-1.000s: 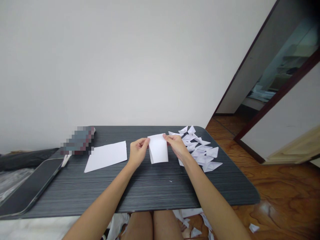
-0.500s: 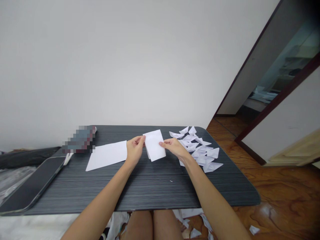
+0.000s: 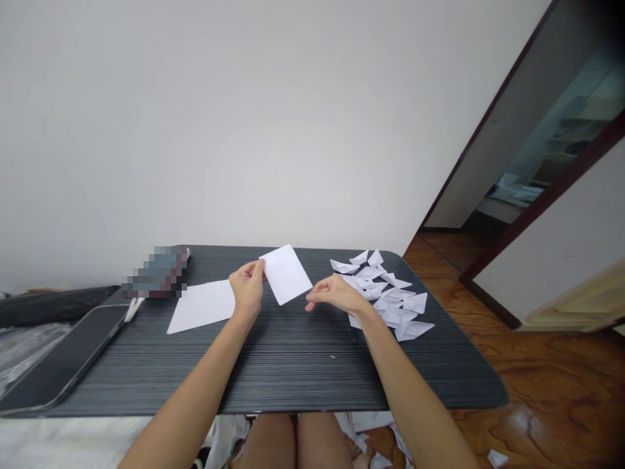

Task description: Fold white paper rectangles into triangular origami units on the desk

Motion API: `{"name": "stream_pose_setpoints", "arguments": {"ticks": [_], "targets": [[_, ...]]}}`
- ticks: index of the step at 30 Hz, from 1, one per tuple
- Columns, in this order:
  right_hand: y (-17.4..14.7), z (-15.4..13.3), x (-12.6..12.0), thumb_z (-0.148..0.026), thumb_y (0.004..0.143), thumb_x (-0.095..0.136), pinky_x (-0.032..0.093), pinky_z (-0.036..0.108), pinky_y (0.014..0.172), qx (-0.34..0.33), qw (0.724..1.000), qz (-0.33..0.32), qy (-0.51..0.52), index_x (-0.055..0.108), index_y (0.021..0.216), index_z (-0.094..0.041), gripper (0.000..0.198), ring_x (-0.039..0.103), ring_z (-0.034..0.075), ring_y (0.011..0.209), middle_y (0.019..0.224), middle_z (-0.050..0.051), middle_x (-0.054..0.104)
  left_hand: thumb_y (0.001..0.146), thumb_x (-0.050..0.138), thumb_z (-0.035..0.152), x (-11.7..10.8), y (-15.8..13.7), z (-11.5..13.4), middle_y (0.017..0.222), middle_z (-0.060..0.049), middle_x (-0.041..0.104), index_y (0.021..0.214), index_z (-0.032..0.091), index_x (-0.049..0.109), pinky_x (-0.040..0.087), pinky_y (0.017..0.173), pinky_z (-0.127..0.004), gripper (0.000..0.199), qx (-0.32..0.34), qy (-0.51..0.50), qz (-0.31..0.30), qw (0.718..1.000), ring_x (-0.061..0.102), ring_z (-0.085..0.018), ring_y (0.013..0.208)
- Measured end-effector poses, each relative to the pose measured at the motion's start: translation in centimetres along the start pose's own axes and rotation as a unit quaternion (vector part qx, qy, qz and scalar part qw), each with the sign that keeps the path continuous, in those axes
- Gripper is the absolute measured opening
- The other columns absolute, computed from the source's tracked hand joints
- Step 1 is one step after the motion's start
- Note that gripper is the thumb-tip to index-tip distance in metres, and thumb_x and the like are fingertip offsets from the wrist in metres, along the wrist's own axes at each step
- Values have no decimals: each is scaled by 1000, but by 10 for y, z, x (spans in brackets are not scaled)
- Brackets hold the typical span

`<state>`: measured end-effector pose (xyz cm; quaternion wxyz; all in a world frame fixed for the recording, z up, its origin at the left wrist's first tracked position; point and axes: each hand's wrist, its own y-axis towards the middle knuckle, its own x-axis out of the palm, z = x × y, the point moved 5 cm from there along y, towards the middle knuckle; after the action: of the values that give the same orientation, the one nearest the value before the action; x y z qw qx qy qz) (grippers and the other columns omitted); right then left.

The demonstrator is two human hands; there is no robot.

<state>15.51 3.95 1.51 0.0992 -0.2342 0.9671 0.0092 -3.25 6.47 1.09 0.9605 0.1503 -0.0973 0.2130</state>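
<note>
A white folded paper (image 3: 286, 274) is held up above the dark table, tilted with one corner toward my right hand. My left hand (image 3: 248, 283) pinches it at its left edge between thumb and fingers. Just off the paper's right corner is my right hand (image 3: 334, 294), its fingers bent and slightly apart with nothing seen in them. Under and beside my left hand lies a flat white sheet stack (image 3: 202, 306). Several folded paper boats (image 3: 394, 299) lie in a cluster to the right, partly behind my right hand.
The dark wood-grain table (image 3: 293, 371) meets a white wall (image 3: 273, 130). A blurred-out object (image 3: 159, 270) sits at the table's back left. A black-topped panel (image 3: 68, 355) is at the left. Paper scraps (image 3: 497, 458) lie on the wooden floor.
My left hand has moved left with the folded paper, which has turned. My right hand has let go of the paper's right side and dropped slightly.
</note>
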Motion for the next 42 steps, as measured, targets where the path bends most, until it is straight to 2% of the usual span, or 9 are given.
{"name": "stream_pose_setpoints", "arguments": {"ticks": [5,12,17,21,28,34,36,39,42], "targets": [[5,1,-5,-38,64,60,42,30,77,-29,997,47,63,63,85,-14,33,59,16,80,85,6,66,63,59,36,2,-1,-2,63,-4,62,71,10,61,48,56,-25,27,3,16,-3,1000,57,-13,56],[11,10,-17,-31,68,55,42,28,59,-70,975,195,-78,61,64,-14,19,57,16,62,64,4,63,74,49,37,12,-9,-2,80,-10,66,84,10,62,48,70,-33,32,102,163,-90,977,61,-21,76],[3,-2,-8,-24,77,47,39,31,66,-160,902,245,-318,62,68,-17,19,56,18,64,65,6,63,81,41,19,34,-42,36,126,-13,43,113,18,49,22,98,-40,32,430,369,-170,806,37,-21,118],[0,-12,12,-17,79,44,36,32,74,-232,875,182,-384,61,73,-17,18,55,18,72,73,8,63,84,31,11,51,-67,33,111,-10,56,107,19,52,12,96,-44,31,504,426,-302,688,42,-21,114],[-2,-15,-8,-23,78,48,36,31,73,-222,895,205,-329,64,73,-21,17,56,17,70,75,3,66,83,39,18,36,-41,31,75,-4,63,74,17,55,16,86,-41,18,479,482,-243,692,53,-21,95],[-8,-14,-31,-22,78,46,37,33,71,-201,890,253,-322,64,72,-20,19,57,18,72,75,3,66,82,40,18,3,-8,49,74,-7,61,73,15,54,19,81,-42,18,433,468,-14,770,53,-23,87],[-8,-16,-24,-21,79,46,37,34,73,-216,887,232,-336,64,73,-20,19,56,19,73,77,4,65,82,40,19,9,-14,51,83,-8,62,84,16,56,20,82,-41,16,453,446,-72,769,53,-21,90],[-8,-22,-8,-21,79,46,36,35,77,-255,890,182,-330,62,74,-20,17,55,18,75,76,4,64,81,43,22,35,-39,38,85,-7,62,94,19,57,29,79,-35,19,465,423,-311,713,54,-18,87],[-10,-27,-10,-24,77,50,38,33,76,-265,909,226,-228,62,75,-20,12,56,16,76,76,3,64,81,42,24,43,-47,29,76,-7,62,88,16,60,39,67,-28,20,388,369,-331,777,56,-15,72]]}}
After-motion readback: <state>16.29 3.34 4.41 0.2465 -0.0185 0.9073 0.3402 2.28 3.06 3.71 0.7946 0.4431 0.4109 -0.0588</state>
